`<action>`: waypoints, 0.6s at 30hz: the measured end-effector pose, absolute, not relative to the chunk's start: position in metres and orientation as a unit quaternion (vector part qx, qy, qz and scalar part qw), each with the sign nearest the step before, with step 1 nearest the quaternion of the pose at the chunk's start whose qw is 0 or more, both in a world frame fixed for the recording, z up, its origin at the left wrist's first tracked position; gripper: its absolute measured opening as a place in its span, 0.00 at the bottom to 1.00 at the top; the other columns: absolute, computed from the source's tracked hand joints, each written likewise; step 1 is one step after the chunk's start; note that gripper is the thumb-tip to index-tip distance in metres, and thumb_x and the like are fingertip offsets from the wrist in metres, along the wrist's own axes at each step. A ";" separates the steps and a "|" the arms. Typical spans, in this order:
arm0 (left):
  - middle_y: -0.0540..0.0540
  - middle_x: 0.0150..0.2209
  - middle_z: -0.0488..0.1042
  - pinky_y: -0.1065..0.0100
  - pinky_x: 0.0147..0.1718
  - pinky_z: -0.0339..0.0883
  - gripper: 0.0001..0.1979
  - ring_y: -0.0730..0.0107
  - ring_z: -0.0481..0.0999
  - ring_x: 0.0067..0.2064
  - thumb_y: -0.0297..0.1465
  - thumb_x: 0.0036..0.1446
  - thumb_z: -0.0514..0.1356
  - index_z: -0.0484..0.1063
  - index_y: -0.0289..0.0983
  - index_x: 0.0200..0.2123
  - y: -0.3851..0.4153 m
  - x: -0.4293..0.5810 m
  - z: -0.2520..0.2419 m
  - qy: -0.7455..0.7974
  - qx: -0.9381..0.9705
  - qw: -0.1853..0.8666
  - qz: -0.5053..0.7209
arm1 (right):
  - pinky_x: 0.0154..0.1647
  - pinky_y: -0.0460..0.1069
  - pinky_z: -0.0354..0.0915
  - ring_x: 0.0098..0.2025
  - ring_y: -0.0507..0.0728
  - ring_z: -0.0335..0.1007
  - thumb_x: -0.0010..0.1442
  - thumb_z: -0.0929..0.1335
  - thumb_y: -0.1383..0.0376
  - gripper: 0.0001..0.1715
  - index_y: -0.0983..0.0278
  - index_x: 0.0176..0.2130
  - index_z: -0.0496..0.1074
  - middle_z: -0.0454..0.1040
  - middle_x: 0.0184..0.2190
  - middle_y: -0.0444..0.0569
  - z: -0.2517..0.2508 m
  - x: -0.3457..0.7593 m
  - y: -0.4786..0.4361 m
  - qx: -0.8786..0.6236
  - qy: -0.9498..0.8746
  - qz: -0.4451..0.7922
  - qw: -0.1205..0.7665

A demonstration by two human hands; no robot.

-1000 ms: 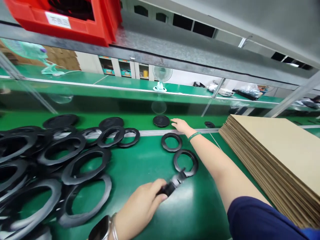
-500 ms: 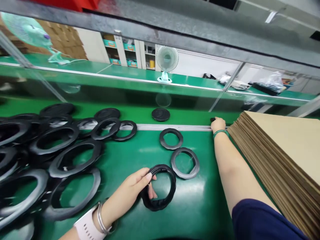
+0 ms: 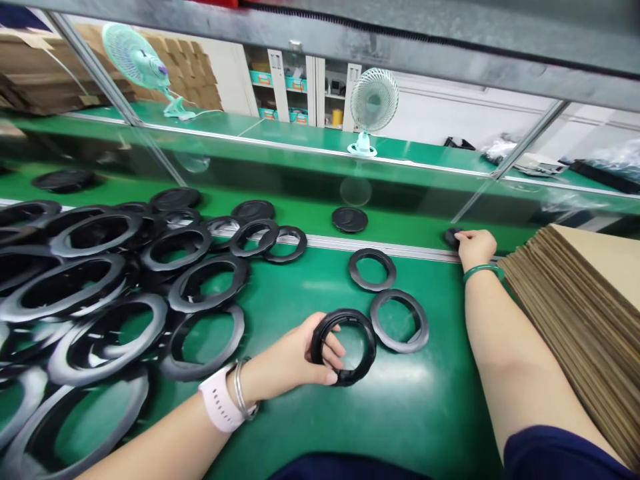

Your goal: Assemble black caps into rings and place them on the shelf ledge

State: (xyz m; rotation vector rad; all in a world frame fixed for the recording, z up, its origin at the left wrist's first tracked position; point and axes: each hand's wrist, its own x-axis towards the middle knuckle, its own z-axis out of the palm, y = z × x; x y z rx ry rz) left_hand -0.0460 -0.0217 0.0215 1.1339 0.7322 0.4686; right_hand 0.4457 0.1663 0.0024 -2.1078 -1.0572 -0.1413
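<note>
My left hand (image 3: 300, 357) is closed around the left side of a black ring (image 3: 371, 343), thumb at its lower edge and fingers reaching through the opening. The ring is held tilted above the green table. Just behind it lie two flat dark rings (image 3: 419, 333), nearly touching each other. Stretched far forward on the right, my right hand (image 3: 477, 248) pinches a small dark round piece (image 3: 451, 235) on the green strip past the metal rail. Its exact shape is partly hidden by the fingers.
Many black rings (image 3: 160, 333) lie heaped on the left. Black discs (image 3: 350, 219) rest on the green strip (image 3: 400, 233) behind the metal rail (image 3: 390, 249). A tall cardboard stack (image 3: 560, 293) stands close to my right arm. Fans (image 3: 374, 100) stand beyond the clear partition.
My left hand has turned the ring, its thumb moving from the top to the lower edge. My right hand stays at the strip, its dark piece now showing more. The view has swung left.
</note>
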 end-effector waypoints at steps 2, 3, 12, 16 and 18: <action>0.43 0.48 0.73 0.57 0.44 0.74 0.35 0.63 0.79 0.45 0.25 0.44 0.73 0.60 0.39 0.53 -0.022 -0.048 0.022 0.332 0.527 0.752 0.214 | 0.53 0.56 0.64 0.44 0.62 0.73 0.57 0.72 0.68 0.11 0.71 0.40 0.81 0.78 0.41 0.60 0.010 0.427 0.157 -0.799 -0.420 -0.074 0.424; 0.43 0.48 0.73 0.58 0.43 0.75 0.36 0.62 0.79 0.45 0.24 0.44 0.72 0.60 0.40 0.53 -0.022 -0.049 0.022 0.332 0.529 0.752 0.213 | 0.54 0.56 0.64 0.45 0.62 0.73 0.58 0.71 0.68 0.13 0.72 0.42 0.80 0.78 0.42 0.60 0.013 0.415 0.151 -0.786 -0.425 -0.077 0.443; 0.43 0.38 0.82 0.55 0.44 0.74 0.24 0.58 0.82 0.41 0.28 0.45 0.71 0.61 0.39 0.40 -0.021 -0.045 0.021 0.418 0.567 0.667 0.243 | 0.41 0.52 0.69 0.36 0.56 0.72 0.59 0.74 0.64 0.04 0.60 0.36 0.82 0.76 0.31 0.46 0.054 0.231 0.033 -0.535 -0.624 0.074 0.565; 0.43 0.39 0.82 0.54 0.43 0.74 0.27 0.53 0.82 0.42 0.28 0.44 0.71 0.62 0.38 0.45 -0.021 -0.044 0.022 0.438 0.581 0.645 0.232 | 0.35 0.50 0.67 0.33 0.55 0.69 0.60 0.74 0.66 0.03 0.60 0.37 0.82 0.73 0.29 0.46 0.050 0.171 -0.016 -0.433 -0.723 0.126 0.524; 0.43 0.40 0.82 0.53 0.43 0.74 0.29 0.51 0.82 0.44 0.30 0.44 0.71 0.63 0.38 0.48 -0.020 -0.045 0.020 0.452 0.595 0.620 0.239 | 0.34 0.50 0.67 0.33 0.55 0.69 0.64 0.71 0.66 0.05 0.61 0.39 0.81 0.73 0.29 0.47 0.037 0.163 -0.024 -0.409 -0.758 0.099 0.498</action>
